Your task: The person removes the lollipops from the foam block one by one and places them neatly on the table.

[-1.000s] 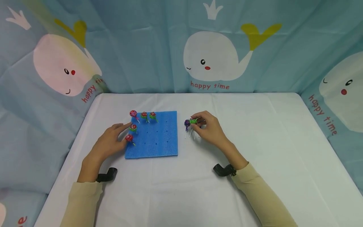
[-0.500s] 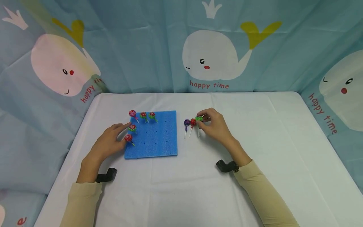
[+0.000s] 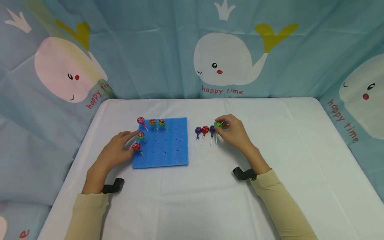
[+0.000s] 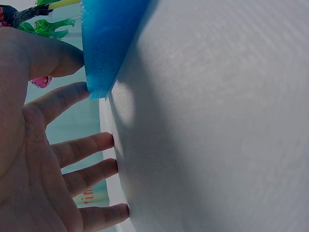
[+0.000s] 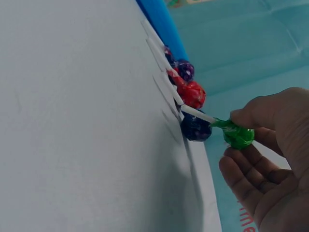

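Note:
My right hand point(image 3: 233, 130) pinches a green-wrapped lollipop point(image 5: 239, 135) by its head, the white stick pointing away from the fingers. Just left of it on the cloth, a purple lollipop point(image 3: 198, 130), a red one point(image 3: 205, 129) and a darker purple one point(image 3: 212, 129) lie in a row. My left hand point(image 3: 115, 150) rests at the left edge of a blue foam board point(image 3: 168, 156); its thumb and index finger touch that edge, the other fingers spread straight. Several lollipops stand in the board, including a pink one point(image 3: 141, 120) at the far left corner and a red one point(image 3: 136, 146) near the thumb.
Small holes dot the board's surface. A white cloth point(image 3: 192, 206) covers the table. Behind it and at both sides hangs a blue curtain point(image 3: 168, 50) printed with whales. A black wrist camera mount point(image 3: 114, 185) sits at each sleeve.
My right hand has moved right with the green lollipop, bringing the red and the darker purple lollipops into full view. The left hand and the board have stayed in place.

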`<state>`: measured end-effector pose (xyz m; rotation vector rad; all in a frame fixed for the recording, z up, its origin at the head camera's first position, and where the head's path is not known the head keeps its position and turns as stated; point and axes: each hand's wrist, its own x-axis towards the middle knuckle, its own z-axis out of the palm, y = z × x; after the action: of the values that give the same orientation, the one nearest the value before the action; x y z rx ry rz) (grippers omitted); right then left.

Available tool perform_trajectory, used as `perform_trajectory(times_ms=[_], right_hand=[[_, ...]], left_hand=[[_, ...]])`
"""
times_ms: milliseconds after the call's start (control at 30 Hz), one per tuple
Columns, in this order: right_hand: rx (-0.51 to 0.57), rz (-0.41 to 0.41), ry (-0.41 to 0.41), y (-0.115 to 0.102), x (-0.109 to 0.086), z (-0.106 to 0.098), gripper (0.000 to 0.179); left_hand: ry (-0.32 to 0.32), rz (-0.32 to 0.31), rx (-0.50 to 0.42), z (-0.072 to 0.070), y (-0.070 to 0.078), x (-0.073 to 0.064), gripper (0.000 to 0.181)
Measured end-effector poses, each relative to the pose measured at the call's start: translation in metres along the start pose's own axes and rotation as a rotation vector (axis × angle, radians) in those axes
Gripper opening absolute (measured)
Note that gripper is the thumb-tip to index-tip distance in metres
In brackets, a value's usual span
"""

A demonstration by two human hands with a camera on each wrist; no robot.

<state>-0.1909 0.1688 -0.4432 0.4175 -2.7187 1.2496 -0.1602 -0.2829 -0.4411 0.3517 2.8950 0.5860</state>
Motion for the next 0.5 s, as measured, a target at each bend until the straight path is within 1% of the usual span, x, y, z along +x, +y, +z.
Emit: perform_trajectory(times_ms=[267, 500], right_hand=[[-0.048, 0.020, -0.025, 0.0035, 0.0001, -0.0026, 0.028], [-0.066, 0.038, -0.027, 0.0057, -0.0016, -0.0023, 0.028]], left_hand=[[0.003, -0.003, 0.000, 0.0003, 0.0006, 0.0003, 0.071], [0.005, -0.004, -0.001, 0.0009, 0.0012, 0.0004, 0.070]])
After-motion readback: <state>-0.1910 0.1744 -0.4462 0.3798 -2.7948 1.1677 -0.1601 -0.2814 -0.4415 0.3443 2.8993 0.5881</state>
